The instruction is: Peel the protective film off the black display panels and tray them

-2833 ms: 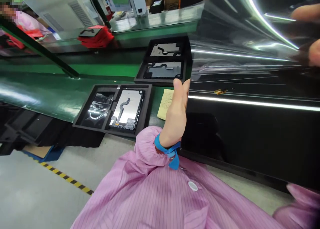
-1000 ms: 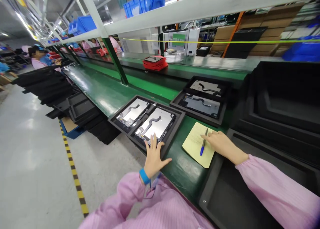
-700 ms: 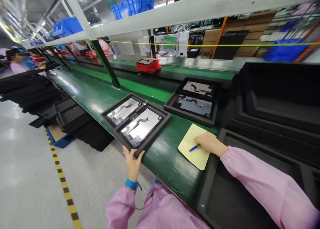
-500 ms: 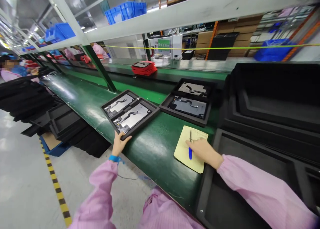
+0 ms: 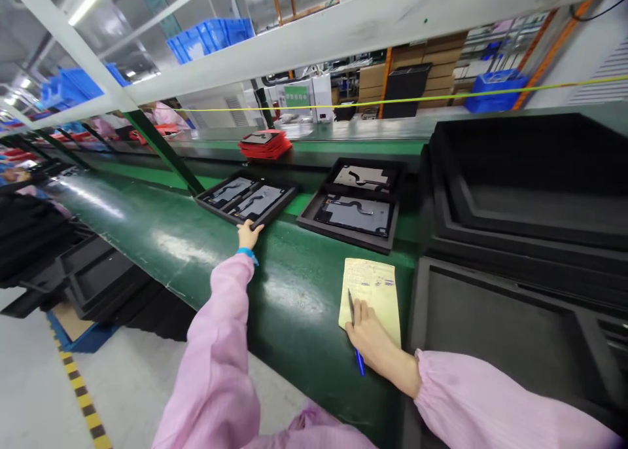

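My left hand (image 5: 248,233) reaches far out over the green conveyor belt (image 5: 161,233), its fingers pressed against the near edge of a black tray (image 5: 246,199) that carries two grey panels. My right hand (image 5: 369,338) rests on a yellow note sheet (image 5: 371,285) near me, closed around a blue pen (image 5: 357,355). A second black tray (image 5: 354,204) with two panels lies to the right of the first one.
Empty black foam trays (image 5: 520,200) are stacked at the right, and more (image 5: 59,266) sit on the floor at the left. A red stack (image 5: 265,144) lies on the far belt. White shelving (image 5: 314,36) with blue bins (image 5: 210,35) runs overhead. Other workers stand far left.
The left tray has slid away from me across the belt, with my left arm stretching out after it. My right hand has picked up the pen and drawn back on the note sheet.
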The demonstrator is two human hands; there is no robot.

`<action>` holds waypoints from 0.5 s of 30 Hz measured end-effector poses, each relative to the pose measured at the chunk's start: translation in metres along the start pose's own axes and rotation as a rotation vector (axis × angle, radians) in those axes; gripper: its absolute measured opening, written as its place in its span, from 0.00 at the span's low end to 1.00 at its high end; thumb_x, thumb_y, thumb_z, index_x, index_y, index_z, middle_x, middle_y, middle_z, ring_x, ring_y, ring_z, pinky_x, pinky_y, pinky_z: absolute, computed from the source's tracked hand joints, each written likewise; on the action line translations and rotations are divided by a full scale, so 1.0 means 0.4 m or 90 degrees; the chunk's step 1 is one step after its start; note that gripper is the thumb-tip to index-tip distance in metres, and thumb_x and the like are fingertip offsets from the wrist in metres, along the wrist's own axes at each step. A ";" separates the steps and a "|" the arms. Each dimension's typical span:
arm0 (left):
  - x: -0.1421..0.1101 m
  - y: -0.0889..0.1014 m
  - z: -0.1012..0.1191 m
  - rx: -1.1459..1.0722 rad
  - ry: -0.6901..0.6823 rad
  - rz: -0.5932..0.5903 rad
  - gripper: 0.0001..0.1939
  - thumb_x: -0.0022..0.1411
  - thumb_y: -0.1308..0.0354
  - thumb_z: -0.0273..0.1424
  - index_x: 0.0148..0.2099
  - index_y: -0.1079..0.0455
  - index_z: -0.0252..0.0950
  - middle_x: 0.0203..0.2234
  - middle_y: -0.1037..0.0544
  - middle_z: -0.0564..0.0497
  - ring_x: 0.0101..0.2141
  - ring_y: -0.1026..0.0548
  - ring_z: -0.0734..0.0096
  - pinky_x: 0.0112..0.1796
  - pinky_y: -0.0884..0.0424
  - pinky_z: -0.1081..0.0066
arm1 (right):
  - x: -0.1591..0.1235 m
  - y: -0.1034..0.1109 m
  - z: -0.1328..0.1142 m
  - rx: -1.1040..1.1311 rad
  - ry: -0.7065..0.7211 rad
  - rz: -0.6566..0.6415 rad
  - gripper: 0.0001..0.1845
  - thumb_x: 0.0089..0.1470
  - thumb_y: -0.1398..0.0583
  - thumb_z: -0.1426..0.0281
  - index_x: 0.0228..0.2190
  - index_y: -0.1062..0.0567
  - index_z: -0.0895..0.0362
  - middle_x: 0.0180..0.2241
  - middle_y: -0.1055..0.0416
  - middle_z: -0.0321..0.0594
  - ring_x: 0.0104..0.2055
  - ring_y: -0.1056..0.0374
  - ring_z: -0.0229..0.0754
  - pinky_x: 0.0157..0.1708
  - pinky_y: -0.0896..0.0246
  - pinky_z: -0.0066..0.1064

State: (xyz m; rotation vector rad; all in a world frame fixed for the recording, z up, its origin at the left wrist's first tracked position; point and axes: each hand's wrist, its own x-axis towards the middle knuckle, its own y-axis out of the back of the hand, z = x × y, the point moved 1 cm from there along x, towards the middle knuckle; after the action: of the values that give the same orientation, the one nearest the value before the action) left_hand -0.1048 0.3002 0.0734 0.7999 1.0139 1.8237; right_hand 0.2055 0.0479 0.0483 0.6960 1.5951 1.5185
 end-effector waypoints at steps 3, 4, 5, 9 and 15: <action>0.044 -0.079 0.106 0.005 0.004 0.024 0.19 0.64 0.45 0.37 0.55 0.35 0.34 0.51 0.30 0.43 0.48 0.28 0.61 0.46 0.29 0.54 | 0.001 -0.013 -0.003 0.073 0.013 0.053 0.12 0.46 0.41 0.82 0.36 0.24 0.69 0.53 0.41 0.71 0.56 0.41 0.67 0.51 0.44 0.54; 0.058 -0.096 0.130 0.006 0.006 0.031 0.19 0.64 0.45 0.37 0.55 0.35 0.34 0.51 0.30 0.43 0.48 0.28 0.60 0.46 0.29 0.54 | 0.001 -0.010 -0.004 0.107 0.019 0.078 0.11 0.45 0.40 0.81 0.35 0.25 0.68 0.52 0.39 0.70 0.55 0.40 0.66 0.51 0.44 0.53; 0.072 -0.108 0.147 0.006 0.007 0.037 0.20 0.64 0.45 0.37 0.55 0.35 0.34 0.52 0.30 0.43 0.48 0.28 0.60 0.47 0.29 0.54 | 0.001 -0.003 -0.003 0.147 0.024 0.107 0.10 0.44 0.39 0.80 0.34 0.25 0.66 0.49 0.35 0.67 0.53 0.37 0.63 0.50 0.42 0.51; 0.117 -0.117 0.179 0.005 -0.009 0.031 0.20 0.64 0.45 0.37 0.56 0.36 0.35 0.52 0.31 0.43 0.49 0.29 0.59 0.47 0.30 0.53 | -0.015 0.074 0.043 0.346 -0.043 0.302 0.07 0.55 0.47 0.73 0.26 0.33 0.59 0.29 0.30 0.42 0.33 0.31 0.40 0.36 0.35 0.28; 0.148 -0.108 0.198 0.021 -0.027 -0.018 0.20 0.64 0.45 0.37 0.56 0.36 0.35 0.53 0.31 0.43 0.49 0.29 0.59 0.48 0.30 0.53 | -0.251 0.202 0.195 0.517 -0.427 0.691 0.13 0.64 0.55 0.63 0.30 0.43 0.56 0.25 0.37 0.34 0.25 0.37 0.35 0.21 0.42 0.22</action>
State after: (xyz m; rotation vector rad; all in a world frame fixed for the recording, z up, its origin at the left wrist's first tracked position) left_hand -0.0468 0.3910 0.0787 0.8363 1.0252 1.7638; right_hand 0.3123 0.0162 0.1496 2.5102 1.2579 0.9522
